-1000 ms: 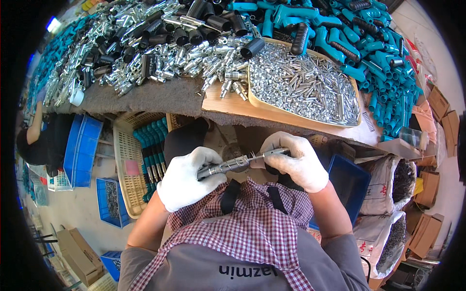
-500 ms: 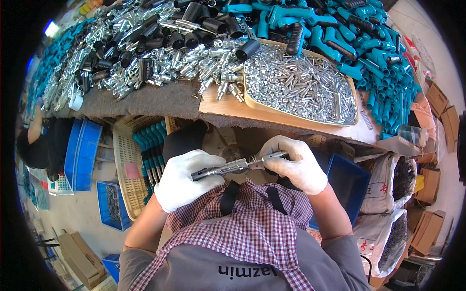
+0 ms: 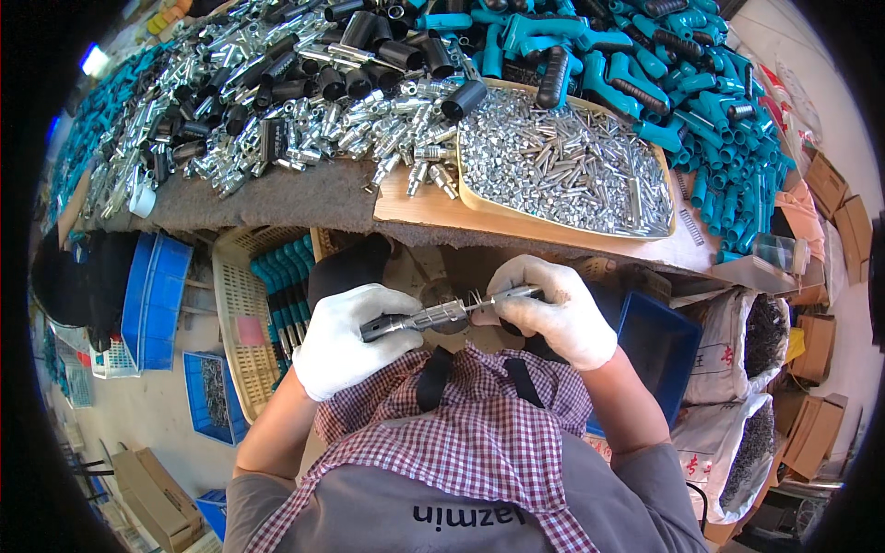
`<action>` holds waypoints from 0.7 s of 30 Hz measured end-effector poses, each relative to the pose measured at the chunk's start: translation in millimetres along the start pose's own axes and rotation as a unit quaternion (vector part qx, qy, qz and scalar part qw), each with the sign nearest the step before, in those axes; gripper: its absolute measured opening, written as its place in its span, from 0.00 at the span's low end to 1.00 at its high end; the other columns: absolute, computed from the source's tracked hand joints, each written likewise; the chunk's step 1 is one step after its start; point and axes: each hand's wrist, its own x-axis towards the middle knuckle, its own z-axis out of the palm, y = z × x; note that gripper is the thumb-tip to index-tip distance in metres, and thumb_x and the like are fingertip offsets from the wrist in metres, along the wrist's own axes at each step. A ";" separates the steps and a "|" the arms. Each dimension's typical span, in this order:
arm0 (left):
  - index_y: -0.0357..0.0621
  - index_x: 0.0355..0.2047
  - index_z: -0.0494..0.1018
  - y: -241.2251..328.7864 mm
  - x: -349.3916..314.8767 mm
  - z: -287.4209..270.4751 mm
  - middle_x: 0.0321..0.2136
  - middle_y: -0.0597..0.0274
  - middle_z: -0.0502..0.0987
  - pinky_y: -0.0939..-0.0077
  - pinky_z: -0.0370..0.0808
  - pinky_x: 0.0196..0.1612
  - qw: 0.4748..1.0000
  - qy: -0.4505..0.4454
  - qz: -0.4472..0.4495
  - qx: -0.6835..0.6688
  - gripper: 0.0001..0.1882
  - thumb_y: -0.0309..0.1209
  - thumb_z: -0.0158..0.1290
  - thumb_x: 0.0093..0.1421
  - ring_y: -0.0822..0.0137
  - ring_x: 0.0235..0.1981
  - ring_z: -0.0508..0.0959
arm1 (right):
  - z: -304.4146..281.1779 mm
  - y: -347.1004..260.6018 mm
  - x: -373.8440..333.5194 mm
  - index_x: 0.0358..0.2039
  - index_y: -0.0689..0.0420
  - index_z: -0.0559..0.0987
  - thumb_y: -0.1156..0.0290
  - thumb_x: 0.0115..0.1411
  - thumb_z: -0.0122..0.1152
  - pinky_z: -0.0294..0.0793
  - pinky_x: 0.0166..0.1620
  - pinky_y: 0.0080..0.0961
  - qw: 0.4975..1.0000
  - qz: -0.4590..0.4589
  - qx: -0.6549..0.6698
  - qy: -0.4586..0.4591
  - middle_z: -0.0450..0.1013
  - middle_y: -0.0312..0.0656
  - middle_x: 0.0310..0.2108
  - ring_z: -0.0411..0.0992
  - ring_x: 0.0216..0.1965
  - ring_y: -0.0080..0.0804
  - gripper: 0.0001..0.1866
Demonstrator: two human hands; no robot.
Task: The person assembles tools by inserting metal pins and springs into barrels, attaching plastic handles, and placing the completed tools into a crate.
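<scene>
Both my hands wear white gloves and meet over my lap, below the table's front edge. My left hand (image 3: 355, 339) is closed around a stepped metal cylinder (image 3: 433, 316) that points to the right. In my right hand (image 3: 556, 311), a thin metal rod (image 3: 513, 294) is pinched between thumb and fingers. A small coil spring (image 3: 476, 300) shows between the rod and the cylinder's right end. The gloves hide the outer ends of both parts.
On the table, a shallow tray (image 3: 553, 230) holds many small metal pins. Metal parts and black sleeves (image 3: 399, 52) are heaped to its left, teal tool housings (image 3: 710, 129) to its right. A cream basket (image 3: 241, 355) holds teal-handled tools. Blue bins (image 3: 159, 300) and white sacks (image 3: 728, 369) stand around me.
The coil spring between the two parts shows more clearly. My hands have shifted slightly left with the cylinder and the rod. At the far left, another person's arm has moved up.
</scene>
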 end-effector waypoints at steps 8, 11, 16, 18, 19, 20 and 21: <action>0.37 0.37 0.81 7.0 4.6 2.1 0.33 0.53 0.82 0.74 0.78 0.36 0.999 -0.024 -0.041 -0.018 0.17 0.28 0.66 0.45 0.63 0.31 0.83 | 19.5 7.9 8.1 0.40 0.61 0.69 0.72 0.54 0.62 0.74 0.37 0.33 0.977 -0.129 -0.170 0.000 0.71 0.49 0.29 0.74 0.31 0.42 0.15; 0.37 0.38 0.80 4.3 4.0 4.6 0.34 0.53 0.82 0.74 0.78 0.37 0.999 -0.024 -0.041 -0.024 0.16 0.30 0.66 0.48 0.64 0.32 0.83 | 20.4 11.9 8.7 0.39 0.61 0.70 0.69 0.57 0.61 0.73 0.38 0.33 0.982 -0.107 -0.153 -0.001 0.71 0.45 0.28 0.74 0.31 0.37 0.14; 0.37 0.38 0.81 7.5 4.0 1.5 0.33 0.53 0.83 0.74 0.78 0.36 0.999 0.003 -0.038 -0.017 0.15 0.30 0.66 0.49 0.65 0.30 0.83 | 17.6 23.0 9.9 0.47 0.63 0.73 0.63 0.66 0.52 0.74 0.44 0.28 0.994 -0.106 0.017 0.010 0.75 0.41 0.36 0.74 0.37 0.29 0.17; 0.37 0.37 0.81 10.0 6.2 1.9 0.32 0.54 0.83 0.74 0.78 0.36 0.998 0.007 -0.061 -0.021 0.15 0.29 0.66 0.48 0.65 0.30 0.83 | 19.4 24.2 9.9 0.55 0.63 0.73 0.61 0.70 0.45 0.76 0.48 0.26 0.994 -0.079 0.071 -0.017 0.76 0.46 0.42 0.77 0.41 0.30 0.22; 0.36 0.36 0.81 11.0 6.8 3.3 0.32 0.55 0.83 0.74 0.78 0.37 0.996 0.007 -0.082 -0.030 0.15 0.28 0.67 0.46 0.66 0.30 0.83 | 23.1 16.9 7.7 0.55 0.64 0.73 0.61 0.71 0.44 0.77 0.46 0.26 0.992 -0.059 0.105 -0.033 0.76 0.46 0.43 0.78 0.42 0.31 0.22; 0.36 0.36 0.81 11.5 7.5 3.9 0.32 0.55 0.83 0.75 0.78 0.37 0.996 0.006 -0.081 -0.039 0.15 0.28 0.67 0.46 0.67 0.30 0.82 | 26.3 17.2 9.2 0.56 0.64 0.73 0.61 0.71 0.43 0.78 0.46 0.26 0.990 -0.050 0.128 -0.044 0.76 0.46 0.43 0.79 0.42 0.30 0.22; 0.36 0.36 0.81 10.2 8.7 3.0 0.32 0.54 0.83 0.75 0.78 0.37 0.996 0.011 -0.075 -0.044 0.15 0.28 0.67 0.47 0.67 0.30 0.82 | 28.9 19.1 11.9 0.56 0.64 0.72 0.61 0.72 0.42 0.79 0.46 0.26 0.986 -0.042 0.150 -0.055 0.77 0.45 0.43 0.79 0.42 0.30 0.22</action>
